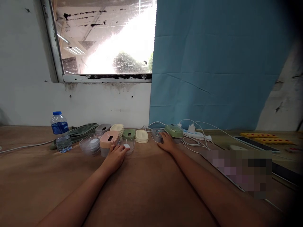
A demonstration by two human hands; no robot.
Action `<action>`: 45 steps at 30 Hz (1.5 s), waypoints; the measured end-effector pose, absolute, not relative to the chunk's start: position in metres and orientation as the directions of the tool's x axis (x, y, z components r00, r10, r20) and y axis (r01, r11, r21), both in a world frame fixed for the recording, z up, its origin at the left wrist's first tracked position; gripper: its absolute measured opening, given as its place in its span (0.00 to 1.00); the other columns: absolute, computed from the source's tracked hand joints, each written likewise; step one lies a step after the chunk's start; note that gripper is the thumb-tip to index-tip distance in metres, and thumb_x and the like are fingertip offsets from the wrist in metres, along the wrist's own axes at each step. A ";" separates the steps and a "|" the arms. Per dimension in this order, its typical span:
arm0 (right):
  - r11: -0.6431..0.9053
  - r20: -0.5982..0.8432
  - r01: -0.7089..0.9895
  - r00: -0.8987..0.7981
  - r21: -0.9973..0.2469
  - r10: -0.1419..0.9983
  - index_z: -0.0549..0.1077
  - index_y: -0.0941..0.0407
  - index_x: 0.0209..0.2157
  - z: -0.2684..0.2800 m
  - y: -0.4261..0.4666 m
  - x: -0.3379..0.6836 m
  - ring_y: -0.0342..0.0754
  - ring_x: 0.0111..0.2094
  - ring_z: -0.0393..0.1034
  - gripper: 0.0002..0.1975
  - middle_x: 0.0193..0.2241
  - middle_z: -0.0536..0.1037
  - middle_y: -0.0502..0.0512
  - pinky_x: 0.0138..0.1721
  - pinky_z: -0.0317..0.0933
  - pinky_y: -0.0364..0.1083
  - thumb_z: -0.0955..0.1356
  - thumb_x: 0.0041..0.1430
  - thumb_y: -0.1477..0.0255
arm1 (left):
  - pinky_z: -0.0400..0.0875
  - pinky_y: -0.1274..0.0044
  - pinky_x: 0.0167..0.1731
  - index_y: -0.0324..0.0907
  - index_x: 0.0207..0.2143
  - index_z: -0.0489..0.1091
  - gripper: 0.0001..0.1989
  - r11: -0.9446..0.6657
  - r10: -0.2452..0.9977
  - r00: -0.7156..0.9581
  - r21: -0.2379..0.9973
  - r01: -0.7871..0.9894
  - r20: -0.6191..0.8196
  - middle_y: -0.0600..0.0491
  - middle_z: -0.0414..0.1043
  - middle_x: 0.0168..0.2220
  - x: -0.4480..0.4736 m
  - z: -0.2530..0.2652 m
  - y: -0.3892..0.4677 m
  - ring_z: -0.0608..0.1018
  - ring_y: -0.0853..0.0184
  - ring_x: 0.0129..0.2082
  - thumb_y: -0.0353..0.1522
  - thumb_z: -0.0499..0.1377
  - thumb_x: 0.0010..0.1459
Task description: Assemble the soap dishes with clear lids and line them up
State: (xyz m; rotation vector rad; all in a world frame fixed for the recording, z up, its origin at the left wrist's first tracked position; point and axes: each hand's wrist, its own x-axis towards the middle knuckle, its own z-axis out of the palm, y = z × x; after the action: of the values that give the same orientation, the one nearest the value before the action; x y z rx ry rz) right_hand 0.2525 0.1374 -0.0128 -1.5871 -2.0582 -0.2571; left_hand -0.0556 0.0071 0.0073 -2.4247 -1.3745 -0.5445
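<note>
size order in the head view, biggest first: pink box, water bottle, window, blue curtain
1. Blue curtain
2. Window
3. Water bottle
4. Pink box, partly covered by the left hand

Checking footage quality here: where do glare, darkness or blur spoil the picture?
Head view: glare whites out much of the window; head view: the right corners fall to black, and a pixelated patch hides what lies beneath; head view: the left hand and right hand look fairly clear.
</note>
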 end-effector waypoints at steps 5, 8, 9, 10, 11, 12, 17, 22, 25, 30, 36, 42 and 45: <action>0.322 0.525 0.932 -0.192 -0.167 0.829 0.60 0.64 0.51 -0.010 0.127 0.251 0.57 0.51 0.53 0.30 0.48 0.62 0.65 0.52 0.47 0.51 0.65 0.43 0.72 | 0.53 0.65 0.46 0.47 0.49 0.60 0.22 -0.511 0.735 0.480 -0.074 0.856 0.480 0.50 0.66 0.44 -0.058 0.006 0.006 0.67 0.62 0.45 0.23 0.48 0.51; 0.355 0.543 0.920 -0.215 -0.167 0.812 0.62 0.61 0.49 -0.008 0.107 0.253 0.56 0.50 0.55 0.28 0.45 0.63 0.63 0.52 0.49 0.51 0.65 0.42 0.73 | 0.52 0.64 0.47 0.47 0.50 0.59 0.22 -0.518 0.725 0.482 -0.073 0.853 0.491 0.49 0.64 0.47 -0.059 0.007 0.004 0.65 0.61 0.47 0.25 0.50 0.51; 0.363 0.550 0.916 -0.217 -0.169 0.806 0.62 0.60 0.48 -0.007 0.098 0.255 0.56 0.50 0.55 0.27 0.45 0.63 0.63 0.51 0.49 0.51 0.65 0.42 0.72 | 0.53 0.64 0.47 0.47 0.50 0.59 0.22 -0.520 0.721 0.483 -0.072 0.851 0.497 0.48 0.64 0.47 -0.060 0.008 0.004 0.65 0.60 0.47 0.26 0.50 0.51; 0.366 0.555 0.915 -0.219 -0.169 0.803 0.63 0.60 0.47 -0.007 0.088 0.257 0.55 0.49 0.56 0.26 0.44 0.63 0.62 0.51 0.50 0.51 0.65 0.42 0.71 | 0.53 0.64 0.47 0.46 0.50 0.59 0.22 -0.524 0.715 0.485 -0.072 0.849 0.503 0.48 0.64 0.47 -0.060 0.009 0.003 0.65 0.60 0.47 0.27 0.50 0.51; 0.371 0.562 0.912 -0.217 -0.174 0.798 0.63 0.59 0.46 -0.007 0.079 0.260 0.55 0.48 0.57 0.25 0.44 0.63 0.61 0.50 0.51 0.51 0.66 0.42 0.70 | 0.53 0.64 0.47 0.46 0.50 0.59 0.21 -0.529 0.709 0.488 -0.073 0.846 0.510 0.48 0.64 0.47 -0.060 0.009 0.003 0.65 0.60 0.47 0.27 0.50 0.51; 0.379 0.575 0.906 -0.212 -0.187 0.790 0.63 0.59 0.44 -0.007 0.069 0.262 0.54 0.47 0.58 0.24 0.44 0.63 0.61 0.49 0.52 0.50 0.66 0.42 0.69 | 0.54 0.65 0.46 0.46 0.49 0.59 0.21 -0.534 0.701 0.492 -0.076 0.842 0.516 0.48 0.64 0.47 -0.060 0.010 0.003 0.65 0.60 0.47 0.27 0.50 0.51; 0.501 0.693 0.765 -0.100 -0.405 0.714 0.62 0.55 0.27 -0.005 0.025 0.271 0.52 0.43 0.62 0.10 0.40 0.65 0.57 0.44 0.57 0.49 0.66 0.44 0.67 | 0.54 0.66 0.46 0.46 0.47 0.61 0.19 -0.565 0.656 0.519 -0.099 0.819 0.548 0.49 0.65 0.46 -0.061 0.013 0.002 0.65 0.61 0.47 0.27 0.49 0.52; 0.646 0.656 0.630 -0.273 -0.431 0.704 0.61 0.55 0.28 0.004 -0.002 0.265 0.54 0.45 0.61 0.17 0.41 0.65 0.57 0.44 0.56 0.51 0.71 0.36 0.67 | 0.53 0.67 0.44 0.46 0.46 0.62 0.17 -0.614 0.585 0.547 -0.115 0.781 0.599 0.49 0.66 0.45 -0.053 0.015 -0.007 0.66 0.63 0.46 0.26 0.47 0.53; 0.707 0.608 0.559 -0.399 -0.433 0.687 0.63 0.55 0.32 0.008 -0.010 0.260 0.52 0.43 0.62 0.18 0.40 0.66 0.56 0.43 0.57 0.50 0.71 0.37 0.69 | 0.54 0.68 0.44 0.45 0.45 0.63 0.16 -0.638 0.575 0.543 -0.080 0.766 0.613 0.49 0.65 0.46 -0.035 0.015 -0.018 0.66 0.62 0.46 0.27 0.48 0.53; 0.783 0.623 0.441 -0.479 -0.438 0.618 0.66 0.55 0.34 0.014 -0.015 0.257 0.51 0.44 0.63 0.17 0.41 0.67 0.56 0.45 0.57 0.49 0.71 0.38 0.71 | 0.54 0.66 0.48 0.44 0.47 0.60 0.20 -0.662 0.617 0.521 0.031 0.748 0.590 0.49 0.63 0.48 0.005 0.012 -0.031 0.64 0.60 0.48 0.34 0.53 0.50; 0.744 0.695 0.314 -0.272 -0.591 0.666 0.70 0.54 0.35 0.020 -0.015 0.260 0.52 0.44 0.64 0.16 0.38 0.71 0.56 0.47 0.58 0.50 0.71 0.42 0.65 | 0.53 0.67 0.51 0.37 0.55 0.49 0.31 -0.725 0.553 0.564 0.021 0.688 0.614 0.43 0.59 0.51 0.010 0.009 -0.033 0.61 0.59 0.51 0.37 0.53 0.50; 0.456 0.451 -0.053 0.089 -0.888 0.888 0.68 0.54 0.37 0.033 -0.019 0.256 0.52 0.38 0.69 0.21 0.39 0.72 0.57 0.31 0.68 0.49 0.65 0.47 0.53 | 0.46 0.71 0.53 0.43 0.58 0.45 0.28 -0.726 0.328 0.661 -0.268 0.634 0.675 0.49 0.63 0.51 -0.010 0.022 -0.043 0.62 0.63 0.53 0.33 0.50 0.56; 0.240 0.236 -0.160 0.045 -0.957 0.971 0.69 0.55 0.36 0.038 -0.022 0.253 0.49 0.28 0.72 0.23 0.37 0.73 0.58 0.15 0.65 0.42 0.64 0.47 0.51 | 0.42 0.73 0.55 0.50 0.58 0.47 0.25 -0.700 0.201 0.729 -0.425 0.574 0.654 0.56 0.65 0.50 -0.010 0.027 -0.046 0.62 0.67 0.54 0.32 0.49 0.58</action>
State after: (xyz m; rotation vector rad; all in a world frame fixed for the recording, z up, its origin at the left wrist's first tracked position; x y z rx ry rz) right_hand 0.2529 -0.0219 0.0378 -0.9255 -1.1741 1.0868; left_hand -0.0095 -0.0457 0.0270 -2.2999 -0.5830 -0.7728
